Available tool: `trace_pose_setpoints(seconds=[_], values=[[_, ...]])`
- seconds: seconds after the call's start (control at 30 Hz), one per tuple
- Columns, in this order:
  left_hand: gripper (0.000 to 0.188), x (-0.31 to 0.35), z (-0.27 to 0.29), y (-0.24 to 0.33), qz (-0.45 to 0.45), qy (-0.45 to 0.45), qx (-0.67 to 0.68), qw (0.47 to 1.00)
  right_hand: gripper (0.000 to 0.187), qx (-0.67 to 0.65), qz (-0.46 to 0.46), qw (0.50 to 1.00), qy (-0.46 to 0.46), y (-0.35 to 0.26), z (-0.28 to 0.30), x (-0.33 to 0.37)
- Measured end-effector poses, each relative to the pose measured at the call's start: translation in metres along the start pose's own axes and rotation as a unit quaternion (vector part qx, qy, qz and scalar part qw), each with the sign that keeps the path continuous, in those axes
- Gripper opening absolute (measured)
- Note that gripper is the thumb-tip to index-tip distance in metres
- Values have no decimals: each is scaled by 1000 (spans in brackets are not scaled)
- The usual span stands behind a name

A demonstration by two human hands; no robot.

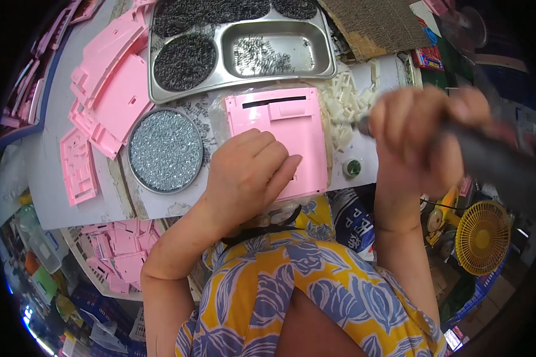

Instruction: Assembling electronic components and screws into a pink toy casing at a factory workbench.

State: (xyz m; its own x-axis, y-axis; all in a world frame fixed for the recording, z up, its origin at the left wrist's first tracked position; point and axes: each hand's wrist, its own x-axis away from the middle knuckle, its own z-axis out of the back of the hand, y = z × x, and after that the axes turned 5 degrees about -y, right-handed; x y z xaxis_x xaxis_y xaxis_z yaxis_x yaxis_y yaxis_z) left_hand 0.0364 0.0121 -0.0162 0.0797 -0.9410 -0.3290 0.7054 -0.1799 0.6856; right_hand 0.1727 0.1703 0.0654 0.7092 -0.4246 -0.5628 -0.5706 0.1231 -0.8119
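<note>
A pink plastic housing panel [307, 140] with a dark slot near its far edge lies before me, on a clear plastic bag. My left hand [248, 169] rests on its near left part, fingers curled under and thumb pointing right; whatever they hold is hidden. Raised to the right of the panel, my right hand [420, 131] is closed around a dark electric screwdriver [488, 152]. Both hand and tool are smeared by motion, and the thin tip points left. A round dish of small silver screws [165, 150] stands left of my left hand.
A steel compartment tray [220, 53] holds dark springs at the back. White plastic parts [342, 98] and a small green-filled jar [352, 168] sit right of the panel. More pink parts [110, 89] are stacked left. Below the table edge are a basket [83, 253] and a yellow fan [483, 238].
</note>
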Motion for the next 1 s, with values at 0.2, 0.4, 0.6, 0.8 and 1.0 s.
trace_pose_setpoints(seconds=[0.2, 0.4, 0.6, 0.8, 1.0], values=[[23, 6, 4, -11, 30, -32, 49, 998, 28, 5, -16, 1000, -6, 70, 32, -6], [19, 4, 5, -16, 57, -11, 117, 991, 18, 175, -59, 982, -23, 79, 25, -3], [11, 6, 2, -16, 54, 7, 124, 991, 22, 192, -70, 978, -34, 82, 27, -5], [15, 9, 3, -9, 64, 71, 117, 989, 27, -92, -82, 991, -55, 20, -18, -25], [17, 16, 9, -12, 66, 94, 123, 986, 31, -112, -148, 981, -47, 25, -46, -15]])
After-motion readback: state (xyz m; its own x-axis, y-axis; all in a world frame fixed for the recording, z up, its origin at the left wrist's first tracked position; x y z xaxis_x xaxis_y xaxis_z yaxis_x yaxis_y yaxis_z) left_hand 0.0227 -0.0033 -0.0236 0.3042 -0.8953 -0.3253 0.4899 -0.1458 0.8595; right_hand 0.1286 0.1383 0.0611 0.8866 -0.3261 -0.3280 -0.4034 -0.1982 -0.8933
